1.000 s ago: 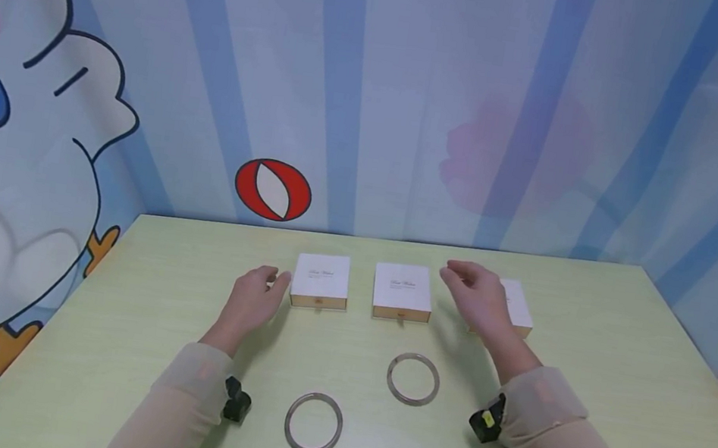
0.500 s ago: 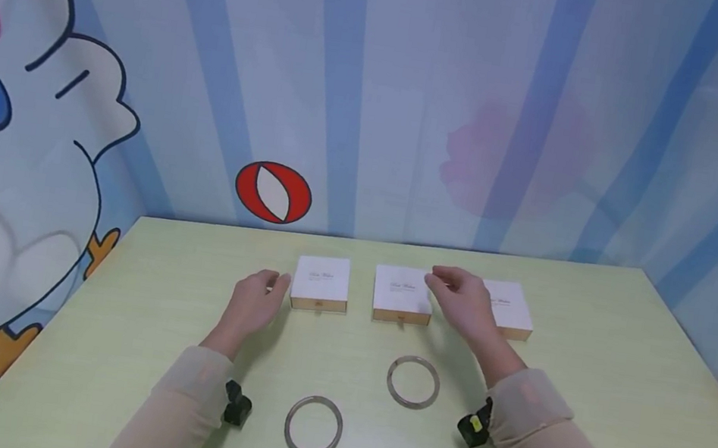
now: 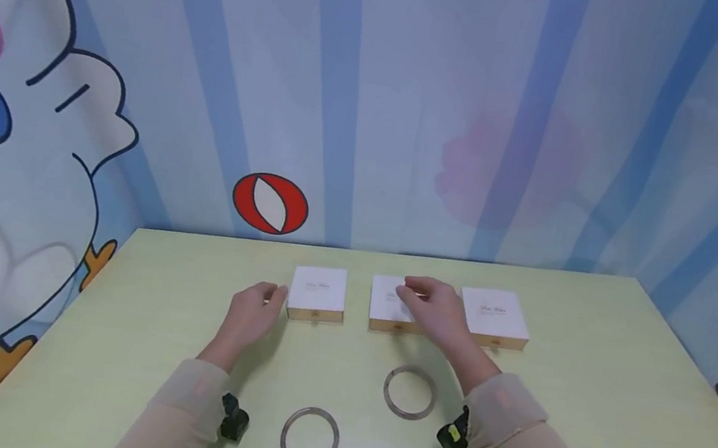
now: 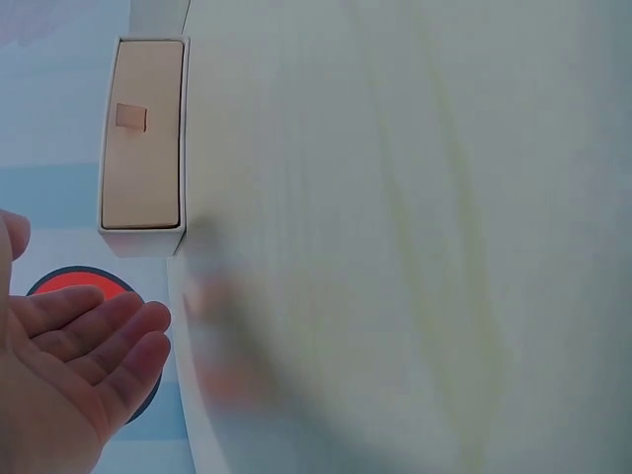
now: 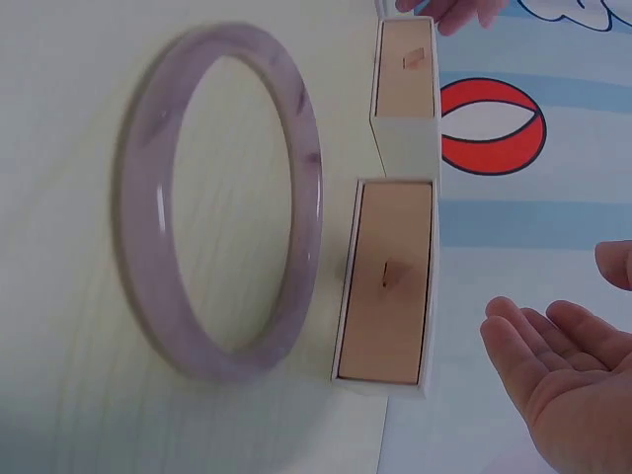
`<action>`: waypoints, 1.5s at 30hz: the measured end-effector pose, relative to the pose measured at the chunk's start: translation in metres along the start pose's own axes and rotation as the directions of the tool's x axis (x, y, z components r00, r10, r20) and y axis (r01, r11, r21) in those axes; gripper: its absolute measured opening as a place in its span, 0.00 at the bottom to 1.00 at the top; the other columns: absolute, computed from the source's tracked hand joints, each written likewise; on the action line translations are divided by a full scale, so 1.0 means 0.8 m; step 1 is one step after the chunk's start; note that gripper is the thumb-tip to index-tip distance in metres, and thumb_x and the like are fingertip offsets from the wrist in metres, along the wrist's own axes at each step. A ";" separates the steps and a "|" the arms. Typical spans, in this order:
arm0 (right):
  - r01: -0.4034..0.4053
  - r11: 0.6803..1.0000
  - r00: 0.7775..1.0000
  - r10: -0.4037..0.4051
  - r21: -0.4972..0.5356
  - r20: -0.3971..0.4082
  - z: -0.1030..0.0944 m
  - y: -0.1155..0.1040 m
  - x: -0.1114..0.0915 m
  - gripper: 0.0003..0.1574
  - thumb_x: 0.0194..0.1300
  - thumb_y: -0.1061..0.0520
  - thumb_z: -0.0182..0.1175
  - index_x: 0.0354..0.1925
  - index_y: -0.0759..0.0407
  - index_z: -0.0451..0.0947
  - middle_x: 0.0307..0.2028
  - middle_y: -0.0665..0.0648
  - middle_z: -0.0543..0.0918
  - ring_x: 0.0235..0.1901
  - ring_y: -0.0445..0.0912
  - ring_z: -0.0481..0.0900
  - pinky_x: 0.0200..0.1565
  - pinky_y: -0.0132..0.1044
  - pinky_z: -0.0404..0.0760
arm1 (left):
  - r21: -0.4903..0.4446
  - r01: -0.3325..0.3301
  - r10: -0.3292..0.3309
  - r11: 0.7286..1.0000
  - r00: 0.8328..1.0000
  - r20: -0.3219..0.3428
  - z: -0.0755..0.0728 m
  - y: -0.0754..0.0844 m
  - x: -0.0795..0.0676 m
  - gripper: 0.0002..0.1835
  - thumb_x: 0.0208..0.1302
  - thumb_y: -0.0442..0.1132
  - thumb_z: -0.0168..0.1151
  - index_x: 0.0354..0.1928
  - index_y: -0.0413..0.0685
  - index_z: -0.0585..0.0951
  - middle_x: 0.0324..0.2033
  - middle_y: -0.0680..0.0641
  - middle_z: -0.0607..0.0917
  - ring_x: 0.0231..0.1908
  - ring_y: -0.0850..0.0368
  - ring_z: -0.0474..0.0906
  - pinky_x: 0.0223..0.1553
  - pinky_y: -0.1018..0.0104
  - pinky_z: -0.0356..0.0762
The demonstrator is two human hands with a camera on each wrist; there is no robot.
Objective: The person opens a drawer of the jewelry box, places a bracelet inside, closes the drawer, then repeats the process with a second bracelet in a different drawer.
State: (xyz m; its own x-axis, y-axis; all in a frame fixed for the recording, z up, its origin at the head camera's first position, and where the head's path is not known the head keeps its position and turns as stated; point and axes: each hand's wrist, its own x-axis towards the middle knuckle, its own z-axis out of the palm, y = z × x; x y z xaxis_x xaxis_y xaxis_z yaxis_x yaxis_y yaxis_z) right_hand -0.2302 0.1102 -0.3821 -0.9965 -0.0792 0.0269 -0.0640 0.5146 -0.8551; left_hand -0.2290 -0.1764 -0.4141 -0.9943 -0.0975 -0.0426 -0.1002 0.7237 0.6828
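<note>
- Left hand, fingers loosely bent and empty, just beside the left box.
- Right hand, likewise relaxed and empty, above the middle box.
- Two bangles lie short of the fingers.

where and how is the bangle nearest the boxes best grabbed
Probably pinch the bangle at the right side of its band, from above with the right hand, thumb outside, a finger inside: it lies flat on the table, and the slim, rounded ring leaves its middle open.
</note>
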 end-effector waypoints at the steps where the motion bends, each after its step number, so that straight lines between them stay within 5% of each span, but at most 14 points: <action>1: 0.009 1.000 1.000 -0.009 0.004 0.001 0.003 0.000 -0.001 0.29 0.67 0.47 0.55 0.60 0.63 0.73 0.57 0.63 0.78 0.56 0.56 0.76 0.54 0.46 0.77 | -0.002 0.005 -0.005 1.000 1.000 0.002 0.001 -0.001 -0.001 0.29 0.72 0.53 0.41 0.63 0.37 0.69 0.58 0.36 0.75 0.59 0.43 0.70 0.60 0.48 0.69; 18: 0.061 0.997 0.998 -0.062 0.042 0.033 0.039 -0.016 -0.003 0.25 0.66 0.52 0.57 0.56 0.66 0.75 0.55 0.64 0.80 0.54 0.57 0.78 0.52 0.45 0.79 | -0.027 0.014 -0.014 1.000 1.000 -0.011 0.006 -0.002 -0.008 0.27 0.71 0.50 0.43 0.61 0.36 0.72 0.57 0.37 0.77 0.58 0.44 0.71 0.59 0.48 0.69; 45: 0.010 0.999 0.998 -0.013 0.047 0.055 0.064 -0.027 0.009 0.24 0.67 0.52 0.57 0.58 0.63 0.75 0.56 0.61 0.79 0.57 0.54 0.76 0.55 0.45 0.77 | -0.099 0.038 -0.042 0.994 0.998 -0.038 0.010 0.004 0.005 0.24 0.69 0.48 0.48 0.56 0.35 0.76 0.51 0.38 0.81 0.48 0.48 0.75 0.52 0.53 0.75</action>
State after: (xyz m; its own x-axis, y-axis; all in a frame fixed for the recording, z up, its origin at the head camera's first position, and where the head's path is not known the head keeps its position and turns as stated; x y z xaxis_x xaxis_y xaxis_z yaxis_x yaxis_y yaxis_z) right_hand -0.2333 0.0546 -0.3900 -0.9912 -0.1323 0.0092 -0.0713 0.4730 -0.8782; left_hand -0.2333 -0.1686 -0.4179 -0.9872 -0.1536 -0.0438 -0.1342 0.6486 0.7492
